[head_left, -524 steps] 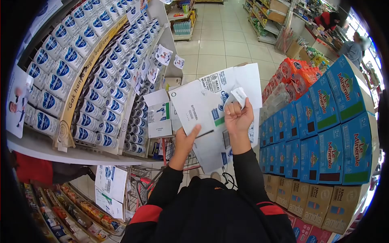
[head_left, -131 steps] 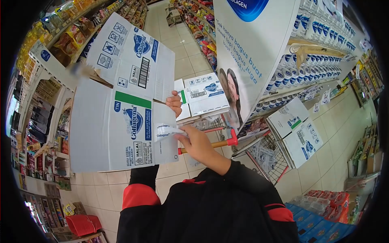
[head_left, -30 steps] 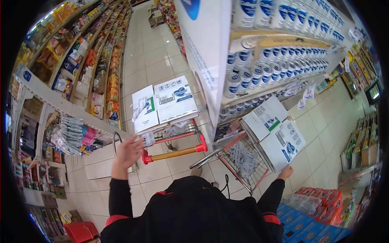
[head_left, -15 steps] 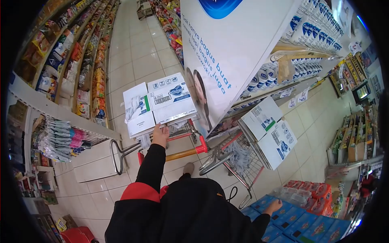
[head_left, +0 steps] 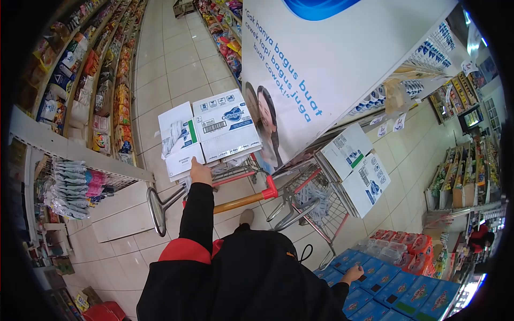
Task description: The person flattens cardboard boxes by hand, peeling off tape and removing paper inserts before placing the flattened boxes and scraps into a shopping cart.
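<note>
Left hand (head_left: 201, 173) touches the near edge of the cartons (head_left: 225, 140) (grip hidden); right hand (head_left: 353, 274), fingers loosely curled, is by the blue boxes (head_left: 380, 279), whether holding anything I cannot tell. The cartons lie stacked on the cart (head_left: 241, 201); even pressure should keep them square.

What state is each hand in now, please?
Left hand: at the flattened cartons, grip unclear.
Right hand: partly curled; cannot tell if holding anything.

Matt white cardboard (head_left: 227, 143), smooth plastic handle ends (head_left: 272, 187), glossy floor tiles (head_left: 176, 60), black cloth sleeve (head_left: 196, 214)
</note>
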Motion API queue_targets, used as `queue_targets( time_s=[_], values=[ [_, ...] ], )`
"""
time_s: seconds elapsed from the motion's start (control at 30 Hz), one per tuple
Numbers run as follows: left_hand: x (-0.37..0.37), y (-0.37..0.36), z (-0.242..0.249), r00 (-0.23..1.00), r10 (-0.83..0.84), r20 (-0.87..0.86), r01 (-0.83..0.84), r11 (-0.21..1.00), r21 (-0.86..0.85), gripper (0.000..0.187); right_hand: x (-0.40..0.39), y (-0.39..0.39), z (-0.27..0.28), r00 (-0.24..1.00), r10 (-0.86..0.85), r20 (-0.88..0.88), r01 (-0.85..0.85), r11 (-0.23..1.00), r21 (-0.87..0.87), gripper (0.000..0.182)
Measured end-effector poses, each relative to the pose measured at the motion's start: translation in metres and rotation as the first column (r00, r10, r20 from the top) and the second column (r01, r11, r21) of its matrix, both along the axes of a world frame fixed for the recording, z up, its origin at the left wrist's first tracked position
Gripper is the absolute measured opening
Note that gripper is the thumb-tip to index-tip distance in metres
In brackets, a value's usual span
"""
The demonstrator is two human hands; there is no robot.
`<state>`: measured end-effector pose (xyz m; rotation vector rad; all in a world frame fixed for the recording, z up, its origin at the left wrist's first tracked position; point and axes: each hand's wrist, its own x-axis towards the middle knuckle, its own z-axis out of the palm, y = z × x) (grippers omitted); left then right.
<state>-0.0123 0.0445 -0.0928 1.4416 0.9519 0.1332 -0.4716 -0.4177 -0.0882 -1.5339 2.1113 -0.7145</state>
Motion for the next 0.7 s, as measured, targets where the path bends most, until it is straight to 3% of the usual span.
queue_targets(
  time_s=[0.03, 0.17, 0.23, 0.27, 0.33, 0.37, 0.43, 0.47, 0.5, 0.53, 0.57, 0.63, 0.7],
  values=[
    [-0.008, 0.002, 0.003, 0.897, -0.418, -0.146, 0.418, 0.69, 0.591, 0.05, 0.002, 0.003, 0.0, 0.998, 0.039, -0.053, -0.041, 0.998, -0.039, 0.025],
    [0.002, 0.031, -0.065, 0.858, -0.472, -0.203, 0.471, 0.563, 0.68, 0.058, 0.005, 0.003, -0.007, 0.984, 0.098, -0.146, -0.11, 0.991, -0.075, 0.022],
    [0.006, 0.043, -0.096, 0.891, -0.453, -0.023, 0.415, 0.795, 0.443, 0.058, 0.005, 0.004, -0.008, 0.984, 0.099, -0.147, -0.11, 0.992, -0.068, 0.022],
    [0.01, 0.047, -0.107, 0.89, -0.455, -0.023, 0.417, 0.795, 0.441, 0.058, 0.004, 0.004, -0.009, 0.984, 0.1, -0.148, -0.109, 0.992, -0.06, 0.022],
    [0.015, 0.052, -0.122, 0.934, -0.351, 0.067, 0.349, 0.936, 0.042, 0.058, 0.0, 0.002, -0.015, 0.981, 0.094, -0.171, -0.104, 0.993, -0.052, 0.021],
    [0.009, 0.045, -0.101, 0.933, -0.354, 0.066, 0.352, 0.935, 0.04, 0.058, -0.003, 0.002, -0.017, 0.977, 0.09, -0.193, -0.1, 0.994, -0.041, 0.021],
    [-0.01, 0.022, -0.015, 0.889, -0.44, 0.127, 0.411, 0.889, 0.2, 0.045, -0.007, 0.003, -0.02, 0.977, 0.101, -0.19, -0.112, 0.993, -0.045, 0.022],
    [-0.004, 0.02, -0.004, 0.886, -0.445, 0.13, 0.417, 0.887, 0.198, 0.045, -0.008, 0.005, -0.02, 0.976, 0.116, -0.184, -0.127, 0.991, -0.05, 0.022],
    [0.006, 0.016, 0.005, 0.991, -0.04, 0.129, 0.075, 0.956, -0.285, 0.037, -0.007, 0.008, -0.018, 0.977, 0.107, -0.183, -0.119, 0.992, -0.053, 0.022],
    [0.012, 0.013, 0.009, 0.943, 0.326, -0.07, -0.286, 0.683, -0.672, 0.029, -0.004, 0.012, -0.013, 0.973, 0.125, -0.192, -0.136, 0.99, -0.044, 0.023],
    [0.015, 0.012, 0.005, 0.946, 0.317, -0.069, -0.279, 0.686, -0.672, 0.029, 0.0, 0.016, -0.009, 0.969, 0.142, -0.201, -0.152, 0.988, -0.035, 0.024],
    [0.019, 0.017, -0.011, 0.904, 0.401, 0.149, -0.176, 0.666, -0.725, 0.02, 0.006, 0.021, -0.004, 0.98, 0.143, -0.14, -0.147, 0.989, -0.022, 0.025],
    [0.018, 0.021, -0.009, 0.902, 0.375, 0.215, -0.123, 0.7, -0.704, 0.022, 0.018, 0.024, 0.005, 0.986, 0.146, -0.077, -0.147, 0.989, -0.008, 0.026]
  ],
)
